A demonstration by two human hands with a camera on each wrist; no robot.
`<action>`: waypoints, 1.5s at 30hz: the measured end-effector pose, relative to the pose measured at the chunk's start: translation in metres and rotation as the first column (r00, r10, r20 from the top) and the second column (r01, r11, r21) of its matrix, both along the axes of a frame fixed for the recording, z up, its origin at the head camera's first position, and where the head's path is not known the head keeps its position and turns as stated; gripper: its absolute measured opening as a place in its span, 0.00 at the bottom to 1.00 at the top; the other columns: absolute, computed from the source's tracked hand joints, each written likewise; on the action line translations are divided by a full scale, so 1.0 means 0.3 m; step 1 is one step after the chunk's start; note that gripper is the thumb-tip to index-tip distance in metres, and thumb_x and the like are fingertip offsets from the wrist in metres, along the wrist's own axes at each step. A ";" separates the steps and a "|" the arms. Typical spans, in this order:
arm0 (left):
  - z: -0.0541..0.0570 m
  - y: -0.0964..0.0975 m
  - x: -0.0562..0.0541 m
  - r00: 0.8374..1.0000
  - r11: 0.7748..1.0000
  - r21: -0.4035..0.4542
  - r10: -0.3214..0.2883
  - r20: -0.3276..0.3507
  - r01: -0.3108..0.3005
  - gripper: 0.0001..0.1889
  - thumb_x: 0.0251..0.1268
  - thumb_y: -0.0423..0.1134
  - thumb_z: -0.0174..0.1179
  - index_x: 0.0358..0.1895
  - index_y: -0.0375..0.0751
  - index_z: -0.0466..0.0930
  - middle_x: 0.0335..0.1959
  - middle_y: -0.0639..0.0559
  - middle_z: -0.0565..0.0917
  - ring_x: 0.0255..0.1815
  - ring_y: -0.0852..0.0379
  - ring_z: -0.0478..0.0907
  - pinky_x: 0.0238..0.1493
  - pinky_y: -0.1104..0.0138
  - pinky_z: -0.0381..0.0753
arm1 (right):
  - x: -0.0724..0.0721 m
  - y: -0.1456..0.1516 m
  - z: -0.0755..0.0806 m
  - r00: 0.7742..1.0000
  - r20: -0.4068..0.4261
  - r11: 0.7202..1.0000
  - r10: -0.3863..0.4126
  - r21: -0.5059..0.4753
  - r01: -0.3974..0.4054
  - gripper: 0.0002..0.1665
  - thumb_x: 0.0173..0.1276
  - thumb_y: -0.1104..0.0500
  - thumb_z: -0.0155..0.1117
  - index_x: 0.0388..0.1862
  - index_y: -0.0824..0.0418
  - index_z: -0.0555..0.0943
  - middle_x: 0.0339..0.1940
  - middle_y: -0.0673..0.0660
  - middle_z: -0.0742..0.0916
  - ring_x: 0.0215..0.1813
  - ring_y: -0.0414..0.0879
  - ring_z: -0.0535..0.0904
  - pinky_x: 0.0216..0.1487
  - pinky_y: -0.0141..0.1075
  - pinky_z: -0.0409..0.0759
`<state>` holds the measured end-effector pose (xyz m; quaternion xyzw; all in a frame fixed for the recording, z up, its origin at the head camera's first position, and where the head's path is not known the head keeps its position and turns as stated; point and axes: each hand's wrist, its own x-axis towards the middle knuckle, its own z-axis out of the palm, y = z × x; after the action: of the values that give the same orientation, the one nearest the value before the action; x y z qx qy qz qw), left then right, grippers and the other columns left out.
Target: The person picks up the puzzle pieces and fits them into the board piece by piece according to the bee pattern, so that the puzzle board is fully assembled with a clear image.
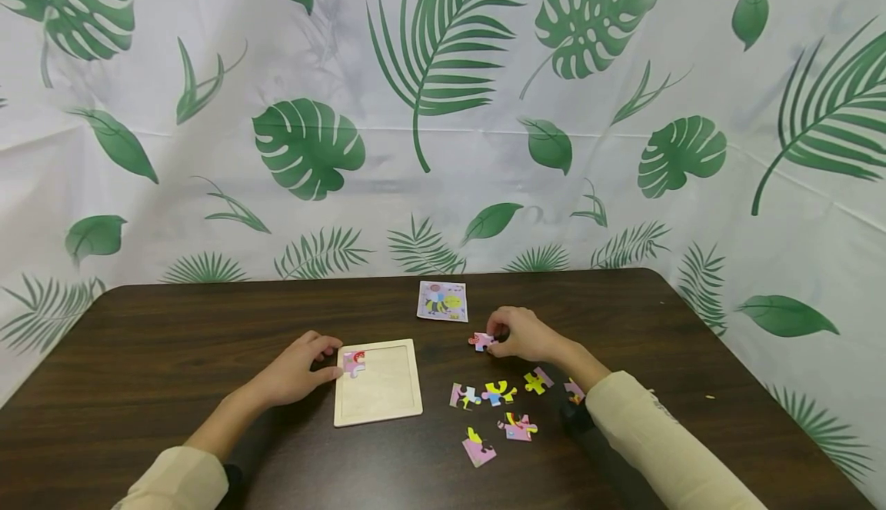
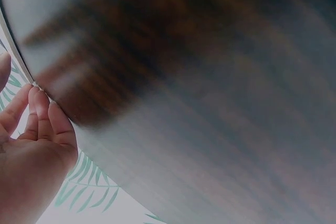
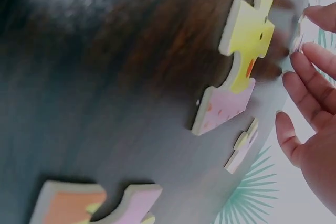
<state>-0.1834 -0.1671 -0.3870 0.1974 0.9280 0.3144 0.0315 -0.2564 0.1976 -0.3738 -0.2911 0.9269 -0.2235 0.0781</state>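
My left hand point(image 1: 294, 371) is at the left side of a square wooden puzzle tray point(image 1: 381, 398), its thumb and fingertips touching the rim. One pink jigsaw piece with red point(image 1: 353, 362) lies in the tray's upper left corner. Over on the right, my right hand point(image 1: 524, 335) pinches a pink and red jigsaw piece point(image 1: 480, 341) between thumb and fingers, low over the table. The right wrist view shows that piece point(image 3: 304, 30) nearly edge-on at the fingertips. A yellow and pink piece point(image 3: 247, 40) lies on the table beside the right hand point(image 3: 317, 98).
Several loose jigsaw pieces point(image 1: 498, 393) lie on the dark wooden table point(image 1: 208, 318) between the tray and my right sleeve. A square picture card with a bee point(image 1: 442, 301) lies near the back edge. Behind the table hangs a white leaf-print cloth point(image 1: 457, 187).
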 end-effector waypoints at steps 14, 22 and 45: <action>-0.007 -0.003 -0.003 1.000 1.000 0.002 -0.006 -0.012 0.006 0.19 0.56 0.38 0.63 0.49 0.32 0.74 0.38 0.47 0.72 0.41 0.49 0.71 0.45 0.54 0.71 | -0.005 -0.013 -0.003 1.000 0.022 0.999 0.011 -0.040 -0.010 0.09 0.54 0.60 0.68 0.33 0.61 0.78 0.32 0.50 0.77 0.35 0.44 0.71 0.39 0.36 0.73; -0.007 -0.003 -0.002 1.000 1.000 0.002 -0.009 -0.017 0.009 0.19 0.57 0.38 0.63 0.49 0.32 0.74 0.39 0.47 0.72 0.41 0.49 0.71 0.44 0.54 0.71 | -0.001 -0.043 0.013 1.000 0.009 0.996 0.008 -0.087 -0.007 0.10 0.54 0.61 0.68 0.36 0.61 0.79 0.34 0.50 0.79 0.38 0.45 0.74 0.43 0.38 0.74; 0.001 0.002 0.003 1.000 1.000 -0.002 -0.008 -0.013 0.008 0.19 0.56 0.37 0.63 0.49 0.32 0.74 0.39 0.46 0.72 0.42 0.48 0.71 0.45 0.54 0.71 | 0.038 -0.357 0.042 0.983 -0.027 0.974 0.184 -0.128 -0.186 0.09 0.54 0.63 0.67 0.34 0.65 0.80 0.32 0.52 0.81 0.37 0.44 0.74 0.42 0.31 0.73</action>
<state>-0.1824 -0.1664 -0.3865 0.2032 0.9277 0.3119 0.0267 -0.2450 0.0903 -0.3612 -0.3823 0.8798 -0.2732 0.0725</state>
